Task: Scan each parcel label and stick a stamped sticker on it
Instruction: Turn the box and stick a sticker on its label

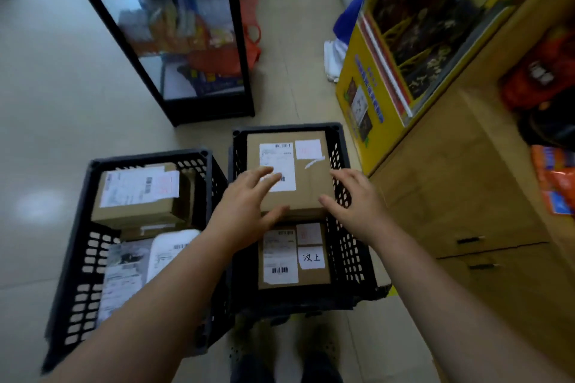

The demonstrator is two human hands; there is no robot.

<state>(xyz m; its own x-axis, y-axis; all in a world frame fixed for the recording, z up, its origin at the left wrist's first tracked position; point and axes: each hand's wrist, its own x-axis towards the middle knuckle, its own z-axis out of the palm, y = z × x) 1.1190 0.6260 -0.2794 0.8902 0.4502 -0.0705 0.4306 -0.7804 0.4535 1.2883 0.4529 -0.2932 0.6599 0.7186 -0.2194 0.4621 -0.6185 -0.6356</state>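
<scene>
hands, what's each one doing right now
Left hand: open, fingers spread over the top parcel, holding nothing.
Right hand: open at the parcel's right edge, holding nothing.

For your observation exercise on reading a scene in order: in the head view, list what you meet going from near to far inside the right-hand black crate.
Small box with a handwritten sticker → left hand and right hand, side by side → larger box with a pale stamped sticker → far crate rim.

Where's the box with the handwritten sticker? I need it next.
In the right crate, nearest the person, just below the left hand, sits that box.
</scene>
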